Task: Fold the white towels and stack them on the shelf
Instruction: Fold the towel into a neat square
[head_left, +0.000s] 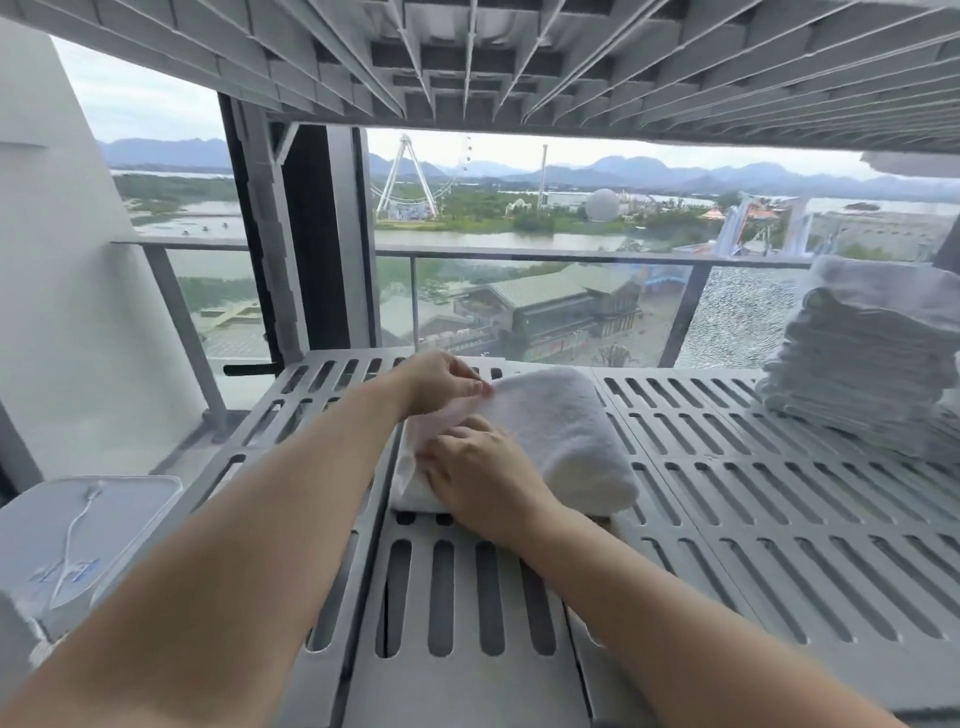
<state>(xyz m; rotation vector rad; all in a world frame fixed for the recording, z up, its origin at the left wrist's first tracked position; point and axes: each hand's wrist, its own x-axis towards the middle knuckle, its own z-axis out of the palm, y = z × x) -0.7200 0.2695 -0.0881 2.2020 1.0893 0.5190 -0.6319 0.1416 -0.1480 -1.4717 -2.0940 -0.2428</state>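
- Cable (71, 540), thin and white, is trailing across the lid of a white plastic box (140, 499), which is sitting low at the far left, below the level of the shelf.
- Behind the box, a balcony railing (182, 245) with glass panels is running across the background, and water, buildings and hills are showing through it.
- We are reaching our left hand (441, 379) forward over the shelf (727, 519), a grey slatted plastic surface, and are pinching the far left edge of the folded white towel (561, 431) between thumb and fingertips.
- The folded white towel is lying flat on the shelf near its middle, with its rounded fold facing right and its loose layers facing left towards our hands.
- We are resting our right hand (478, 473) on the near left corner of the towel, palm down and fingers bent, with the fingertips at the towel's left edge; we cannot tell whether they are gripping a layer or only pressing on it.
- Both our forearms are bare and are coming in from the bottom of the view, the left one crossing above the box.
- Towards the far right of the same shelf, well apart from the towel under our hands, a stack of folded towels (857, 374) is standing many layers high.
- Overhead, the ribbed underside of an upper shelf (519, 62) is spanning the whole width.
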